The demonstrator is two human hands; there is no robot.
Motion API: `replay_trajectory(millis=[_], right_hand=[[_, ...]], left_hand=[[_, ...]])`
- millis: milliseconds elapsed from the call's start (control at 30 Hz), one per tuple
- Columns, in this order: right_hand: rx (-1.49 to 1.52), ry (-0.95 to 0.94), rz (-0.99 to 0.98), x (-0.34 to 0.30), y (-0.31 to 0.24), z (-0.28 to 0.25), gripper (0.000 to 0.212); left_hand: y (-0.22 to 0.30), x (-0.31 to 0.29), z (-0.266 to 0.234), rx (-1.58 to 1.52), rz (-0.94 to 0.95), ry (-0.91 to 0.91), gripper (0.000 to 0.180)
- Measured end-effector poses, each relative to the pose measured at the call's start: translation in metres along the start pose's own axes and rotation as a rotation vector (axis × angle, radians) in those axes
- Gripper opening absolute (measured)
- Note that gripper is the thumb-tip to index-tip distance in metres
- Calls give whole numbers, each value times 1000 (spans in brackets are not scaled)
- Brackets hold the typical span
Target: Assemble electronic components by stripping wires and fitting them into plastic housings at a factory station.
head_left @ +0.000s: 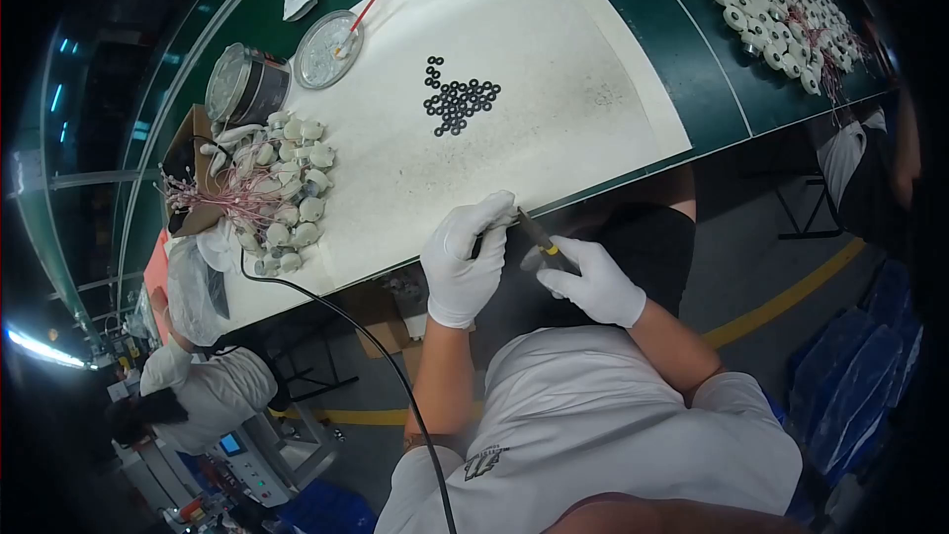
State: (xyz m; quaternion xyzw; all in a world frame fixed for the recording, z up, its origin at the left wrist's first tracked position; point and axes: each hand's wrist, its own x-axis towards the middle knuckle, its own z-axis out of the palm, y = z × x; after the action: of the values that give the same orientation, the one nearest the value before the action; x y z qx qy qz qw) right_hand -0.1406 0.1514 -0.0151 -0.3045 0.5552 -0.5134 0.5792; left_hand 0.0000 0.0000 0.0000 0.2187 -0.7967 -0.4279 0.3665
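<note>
The left hand [463,262] pinches a small piece [511,219], too blurred to identify, and the right hand [598,282] grips a slim tool [534,229] slanting between them beside the bench [563,129], probably stiff and light, best held behind its yellow band [550,250].

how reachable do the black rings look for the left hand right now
Probably yes: the white sheet between the left hand and the black rings shows no obstacle, though that hand is busy near the tool.

Right fingers [565,283] grip yellow-banded tool [535,230], tip near left fingers [491,208]; black rings [462,97] clustered on white sheet [554,59].
</note>
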Motion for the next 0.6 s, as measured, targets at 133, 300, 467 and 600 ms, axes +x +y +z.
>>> replay_trajectory(millis=[133,300,467,600], right_hand=[[-57,38,-20,-1,-5,1,17],[-137,74,-55,-3,-9,4,15],[-93,81,-9,-1,-6,3,15],[-87,79,-27,-1,-3,2,15]], left_hand=[[-1,0,1,-14,5,3,31],[0,2,3,1,25,8,31],[-3,3,5,-10,64,63,37],[-3,1,1,2,12,1,31]])
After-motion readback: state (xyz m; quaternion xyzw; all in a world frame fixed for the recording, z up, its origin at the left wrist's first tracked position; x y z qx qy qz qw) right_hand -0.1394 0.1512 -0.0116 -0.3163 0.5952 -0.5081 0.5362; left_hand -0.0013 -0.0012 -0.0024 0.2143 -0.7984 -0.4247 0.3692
